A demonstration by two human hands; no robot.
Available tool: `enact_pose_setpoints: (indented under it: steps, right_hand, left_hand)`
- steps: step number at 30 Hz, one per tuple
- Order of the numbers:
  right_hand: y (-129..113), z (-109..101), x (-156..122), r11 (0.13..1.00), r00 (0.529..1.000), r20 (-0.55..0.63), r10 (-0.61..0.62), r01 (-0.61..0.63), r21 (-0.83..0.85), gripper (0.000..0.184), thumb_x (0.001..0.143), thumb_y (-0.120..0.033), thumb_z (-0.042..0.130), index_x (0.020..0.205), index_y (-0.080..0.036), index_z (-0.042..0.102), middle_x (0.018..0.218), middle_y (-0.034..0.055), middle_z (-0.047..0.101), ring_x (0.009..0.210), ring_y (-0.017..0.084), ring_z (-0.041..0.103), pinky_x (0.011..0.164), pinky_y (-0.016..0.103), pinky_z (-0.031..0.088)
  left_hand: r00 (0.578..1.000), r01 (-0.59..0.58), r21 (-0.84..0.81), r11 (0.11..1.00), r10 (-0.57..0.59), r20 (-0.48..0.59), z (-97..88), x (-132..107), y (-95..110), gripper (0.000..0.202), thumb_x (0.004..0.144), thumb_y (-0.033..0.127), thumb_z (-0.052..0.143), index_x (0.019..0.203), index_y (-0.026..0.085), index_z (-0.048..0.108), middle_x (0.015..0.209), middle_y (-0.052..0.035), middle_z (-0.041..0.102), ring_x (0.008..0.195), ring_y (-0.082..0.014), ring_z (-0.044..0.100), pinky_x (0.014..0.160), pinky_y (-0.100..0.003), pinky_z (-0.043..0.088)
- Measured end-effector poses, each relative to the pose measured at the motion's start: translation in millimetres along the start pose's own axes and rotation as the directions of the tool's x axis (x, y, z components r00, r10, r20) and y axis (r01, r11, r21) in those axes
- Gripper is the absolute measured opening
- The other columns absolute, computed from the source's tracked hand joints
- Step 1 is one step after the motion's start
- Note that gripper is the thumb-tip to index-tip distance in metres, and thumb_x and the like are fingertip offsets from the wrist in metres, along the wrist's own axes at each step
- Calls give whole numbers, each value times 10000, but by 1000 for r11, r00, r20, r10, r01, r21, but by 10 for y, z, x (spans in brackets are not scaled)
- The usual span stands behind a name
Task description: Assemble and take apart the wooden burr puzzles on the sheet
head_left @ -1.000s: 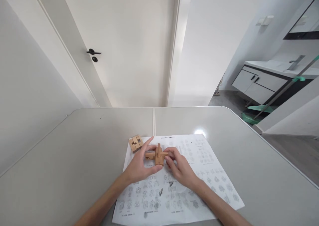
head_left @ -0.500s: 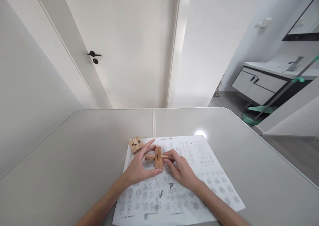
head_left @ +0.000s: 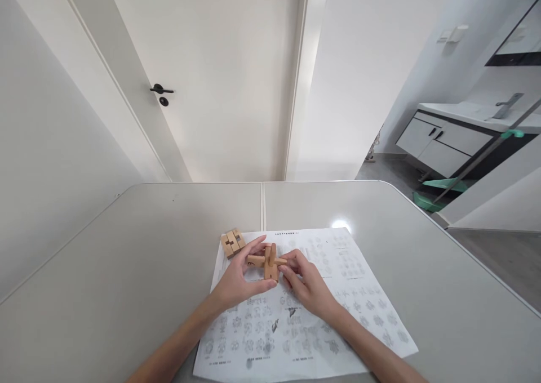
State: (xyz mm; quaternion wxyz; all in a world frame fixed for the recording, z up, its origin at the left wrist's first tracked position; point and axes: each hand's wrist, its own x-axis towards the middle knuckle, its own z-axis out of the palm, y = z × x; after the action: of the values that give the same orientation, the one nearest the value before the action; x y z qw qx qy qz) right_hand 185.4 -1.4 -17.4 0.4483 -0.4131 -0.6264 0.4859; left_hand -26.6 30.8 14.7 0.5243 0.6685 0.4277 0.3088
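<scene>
Between my two hands is a wooden interlocking puzzle (head_left: pixel 270 263), made of crossed light-brown bars, held a little above a printed sheet. My left hand (head_left: pixel 240 276) grips it from the left, thumb at its near end and fingers at the far side. My right hand (head_left: pixel 306 281) pinches the bar that sticks out to the right between thumb and fingers. Beyond my left fingers lies a second wooden puzzle, a block (head_left: pixel 232 243) of joined bars with dark notches, at the sheet's far left corner. The printed sheet (head_left: pixel 338 332) shows rows of small grey figures.
The pale grey table (head_left: pixel 105 270) has a seam down its middle and a bright reflection at the right. Past its far edge stands a white door (head_left: pixel 220 90) with a black handle (head_left: pixel 162 89). A sink cabinet (head_left: pixel 443 138) and a green dustpan (head_left: pixel 429 201) are at the right.
The puzzle in my hands has tilted slightly, its upright bar now leaning a little to the right. Both hands keep their hold. The whole view has shifted slightly.
</scene>
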Motion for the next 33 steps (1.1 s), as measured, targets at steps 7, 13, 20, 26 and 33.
enact_pose_setpoints:
  steps: [7, 13, 20, 26, 33]
  right_hand:
    - [-10, 2, 23, 995, 999, 1, 38, -38, 95, 341, 1017, -560, 505, 1013, -220, 533, 691, -21, 571, 615, 148, 527, 592, 274, 445]
    - [-56, 12, 31, 965, 978, 178, 112, -150, 213, 443, 1016, -647, 420, 1023, -210, 491, 762, 23, 683, 609, 161, 628, 594, 299, 523]
    - [-15, 1, 17, 977, 976, 184, 113, -144, 161, 419, 1033, -622, 399, 959, -219, 487, 683, -4, 647, 578, 148, 589, 594, 290, 507]
    - [-31, 14, 12, 995, 986, 159, 53, -65, 72, 407, 1044, -578, 410, 987, -209, 573, 646, -7, 636, 555, 147, 553, 583, 280, 484]
    - [-66, 36, -4, 999, 988, 152, 43, -43, -2, 436, 1067, -563, 344, 1000, -205, 583, 677, 2, 663, 565, 145, 539, 581, 279, 474]
  left_hand:
    - [999, -37, -38, 999, 36, -5, 10, 1, -7, 857, 767, 379, 848, 1514, 325, 432, 1490, -105, 538, 1427, -317, 447, 1153, -504, 430]
    - [999, -40, -57, 998, 41, 15, -5, -9, 7, 866, 745, 378, 871, 1499, 323, 448, 1501, -107, 524, 1379, -318, 490, 1125, -493, 464]
    - [998, -57, -98, 994, 59, 27, -4, 0, -39, 838, 767, 375, 855, 1499, 323, 450, 1493, -109, 532, 1438, -326, 425, 1157, -501, 419]
    - [996, -89, -151, 985, 93, 18, -10, 28, -31, 843, 762, 378, 862, 1497, 309, 455, 1476, -121, 552, 1379, -325, 501, 1140, -499, 436]
    - [994, -93, -197, 976, 103, 40, -16, 50, -43, 869, 769, 417, 848, 1520, 311, 422, 1489, -125, 536, 1282, -318, 591, 1087, -494, 489]
